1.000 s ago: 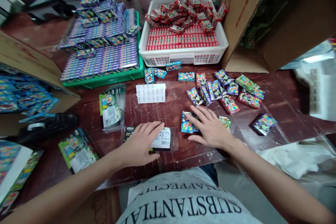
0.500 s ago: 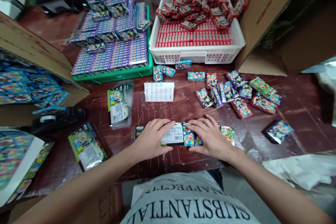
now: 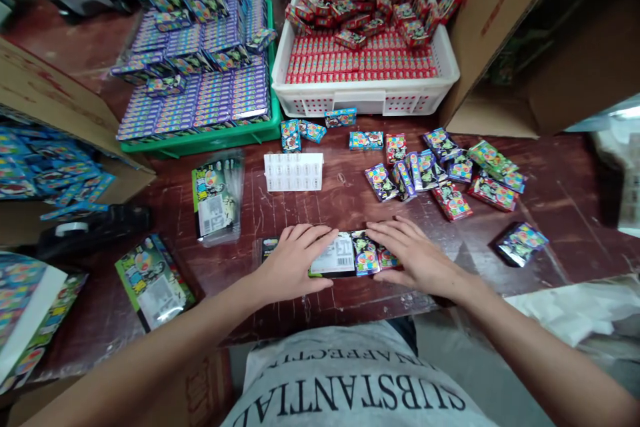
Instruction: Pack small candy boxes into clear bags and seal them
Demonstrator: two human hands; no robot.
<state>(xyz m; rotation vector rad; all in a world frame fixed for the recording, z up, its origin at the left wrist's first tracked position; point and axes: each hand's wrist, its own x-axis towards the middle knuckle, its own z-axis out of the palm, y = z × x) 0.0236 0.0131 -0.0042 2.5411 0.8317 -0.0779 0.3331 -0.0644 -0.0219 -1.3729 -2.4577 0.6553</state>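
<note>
My left hand [image 3: 293,263] lies flat, fingers spread, on a clear bag with a printed card and barcode label [image 3: 336,255] at the table's near edge. My right hand [image 3: 417,257] rests palm down on a few small colourful packets [image 3: 367,253] that butt against the bag's right end. The two hands face each other with the bag and packets between them. More loose packets [image 3: 440,170] lie scattered beyond my right hand. A small white label sheet [image 3: 293,171] sits just past my left hand.
A green tray [image 3: 200,141] of purple packets and a white basket [image 3: 365,100] of red packets stand at the back. Cardboard boxes flank both sides [image 3: 500,47]. Bagged card packs [image 3: 216,197] [image 3: 153,280] and a black tape dispenser [image 3: 95,228] lie left.
My right hand slid the small packets left until they met the bag under my left hand. Both hands have closed in on each other.
</note>
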